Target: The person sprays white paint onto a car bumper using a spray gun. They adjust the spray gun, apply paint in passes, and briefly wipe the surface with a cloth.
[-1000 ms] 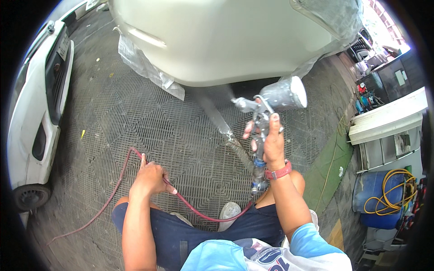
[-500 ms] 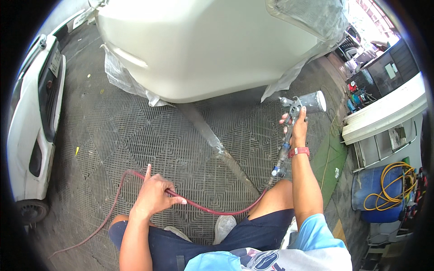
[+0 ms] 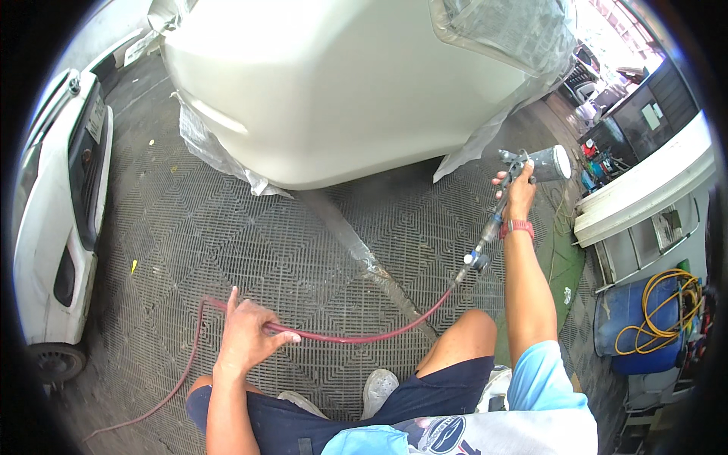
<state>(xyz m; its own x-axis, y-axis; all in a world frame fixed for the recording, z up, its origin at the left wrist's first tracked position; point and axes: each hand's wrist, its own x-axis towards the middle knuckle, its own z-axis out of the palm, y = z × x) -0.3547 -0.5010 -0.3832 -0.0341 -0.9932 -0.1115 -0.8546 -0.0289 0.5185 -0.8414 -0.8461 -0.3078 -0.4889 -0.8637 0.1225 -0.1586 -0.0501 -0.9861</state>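
My right hand (image 3: 520, 196), with a red wristband, is wrapped round the grip of a spray gun (image 3: 549, 164). The gun's pale cup points to the right and its nozzle to the left. From the fittings below its handle, a dark red air hose (image 3: 364, 339) sags across to my left hand (image 3: 246, 330). That hand is closed round the hose, thumb and index finger stretched out. Ahead of me is a large, smooth whitish car bumper (image 3: 326, 114), its edges covered with masking film (image 3: 216, 152). The gun is apart from it, beyond its lower right side.
A white car (image 3: 64, 250) stands close on the left. To the right are a loose white panel (image 3: 641, 178), a blue barrel (image 3: 637, 322) with a coiled yellow hose (image 3: 656, 311), and a dark cabinet (image 3: 644, 117). Slotted dark floor tiles (image 3: 303, 250) lie below, crossed by a metal strip (image 3: 364, 254).
My right hand has moved the spray gun to the right and slightly up, away from the bumper. My left hand has shifted a little left, and the hose hangs slightly higher.
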